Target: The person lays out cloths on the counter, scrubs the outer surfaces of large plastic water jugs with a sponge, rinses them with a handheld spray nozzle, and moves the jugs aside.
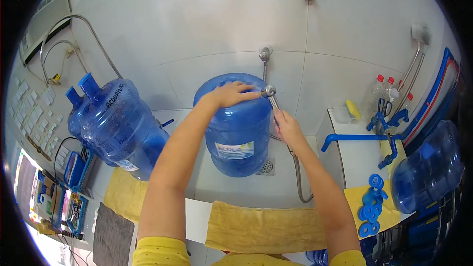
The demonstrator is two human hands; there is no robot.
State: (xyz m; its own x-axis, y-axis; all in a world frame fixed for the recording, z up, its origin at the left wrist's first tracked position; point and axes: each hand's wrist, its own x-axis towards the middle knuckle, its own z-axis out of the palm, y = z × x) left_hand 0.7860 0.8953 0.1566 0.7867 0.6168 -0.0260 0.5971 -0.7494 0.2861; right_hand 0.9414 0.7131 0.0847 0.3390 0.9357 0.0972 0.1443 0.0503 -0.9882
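A large blue water jug (236, 133) with a white label stands in the white basin (212, 192), its broad end up. My left hand (234, 93) lies on top of the jug with the fingers spread. In my right hand (288, 127) is the handle of a chrome spray head (268, 91), held at the jug's upper right edge. A flexible metal hose (299, 177) hangs below that hand and loops down in the basin. Whether water flows from the spray head I cannot tell.
Blue jugs (116, 123) stand at the left. Yellow cloths (266, 226) cover parts of the front ledge. On the right are a blue pipe (354, 138), blue caps (368, 213), another jug (426, 167), red-capped bottles (377, 93) and a yellow sponge (353, 110).
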